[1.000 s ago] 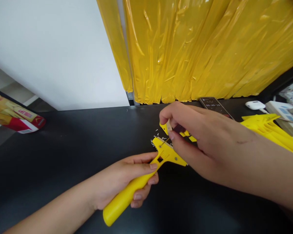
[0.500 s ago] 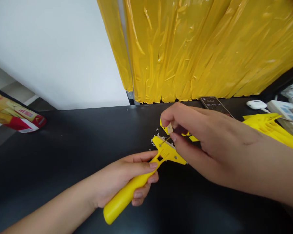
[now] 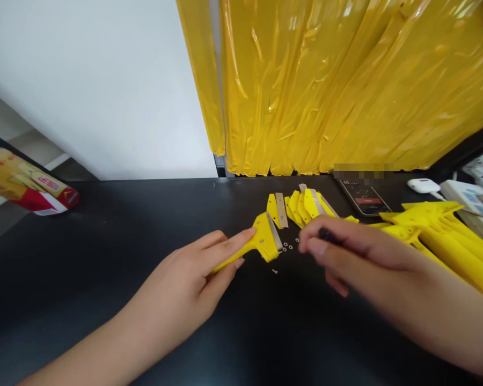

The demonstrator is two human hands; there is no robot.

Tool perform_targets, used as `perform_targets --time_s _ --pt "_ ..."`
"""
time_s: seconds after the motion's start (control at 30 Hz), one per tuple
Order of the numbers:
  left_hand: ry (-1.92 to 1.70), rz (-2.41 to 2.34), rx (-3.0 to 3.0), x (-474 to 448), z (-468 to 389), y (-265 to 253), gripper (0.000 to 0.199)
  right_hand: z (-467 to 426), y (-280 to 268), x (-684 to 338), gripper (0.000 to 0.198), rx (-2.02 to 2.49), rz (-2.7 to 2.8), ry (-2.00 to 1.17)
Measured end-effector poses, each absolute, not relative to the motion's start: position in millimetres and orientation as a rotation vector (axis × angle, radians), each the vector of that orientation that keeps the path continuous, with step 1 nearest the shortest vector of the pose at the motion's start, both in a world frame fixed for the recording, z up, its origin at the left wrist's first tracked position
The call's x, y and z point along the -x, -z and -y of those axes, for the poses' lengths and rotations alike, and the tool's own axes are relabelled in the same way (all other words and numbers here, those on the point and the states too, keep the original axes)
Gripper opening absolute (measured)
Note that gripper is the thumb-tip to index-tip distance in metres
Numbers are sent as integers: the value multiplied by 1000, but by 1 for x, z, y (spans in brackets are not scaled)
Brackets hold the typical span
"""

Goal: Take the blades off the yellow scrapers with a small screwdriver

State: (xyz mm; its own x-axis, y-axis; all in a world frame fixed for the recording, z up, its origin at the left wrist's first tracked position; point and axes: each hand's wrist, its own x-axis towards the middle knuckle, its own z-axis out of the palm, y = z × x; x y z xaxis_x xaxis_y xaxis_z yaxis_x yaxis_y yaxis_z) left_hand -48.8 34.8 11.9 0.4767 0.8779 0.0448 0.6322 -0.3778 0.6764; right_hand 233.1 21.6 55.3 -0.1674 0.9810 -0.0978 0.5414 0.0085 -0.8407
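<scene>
My left hand (image 3: 199, 268) is closed around the handle of a yellow scraper (image 3: 263, 236), its forefinger stretched along the neck. The scraper's head points right, with a metal blade along its edge and a screw in its face. My right hand (image 3: 346, 249), slightly blurred, is right of the head and apart from it. Its fingers are closed on a screwdriver (image 3: 326, 234), of which only a dark bit shows. Several small nuts (image 3: 290, 247) lie between the hands. A loose screw (image 3: 274, 271) rests on the black table just below the scraper head.
Several yellow plates (image 3: 298, 208) and metal blades (image 3: 282, 210) lie behind the hands. More yellow scraper handles (image 3: 446, 236) are piled at right. A phone (image 3: 364, 197), a white earphone case (image 3: 423, 185) and a red-and-gold package (image 3: 30, 185) stand or lie around the black table (image 3: 153, 214).
My right hand has drawn the screwdriver off the scraper's screw and moved right and down. My left hand has turned the scraper, lowering its handle, so its head now points right.
</scene>
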Motion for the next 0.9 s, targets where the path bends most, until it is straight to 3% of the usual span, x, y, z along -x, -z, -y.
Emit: perform_targets --time_s 0.1,0.47,0.67,0.9 --pt "-441 -1312 -2529 45 -30 -2 52 -27 -29 -217 38 1570 1725 -1421" --pt "-316 -1387 -2683 44 -23 7 49 -37 -5 -219 46 1285 1189 -1888" --pt "-328 -1410 -2554 45 -25 4 54 -65 -9 -242 53 1522 1284 -1493" --pt "-490 -1429 -2352 47 -24 -4 61 -63 -22 -251 35 1732 1636 -1073"
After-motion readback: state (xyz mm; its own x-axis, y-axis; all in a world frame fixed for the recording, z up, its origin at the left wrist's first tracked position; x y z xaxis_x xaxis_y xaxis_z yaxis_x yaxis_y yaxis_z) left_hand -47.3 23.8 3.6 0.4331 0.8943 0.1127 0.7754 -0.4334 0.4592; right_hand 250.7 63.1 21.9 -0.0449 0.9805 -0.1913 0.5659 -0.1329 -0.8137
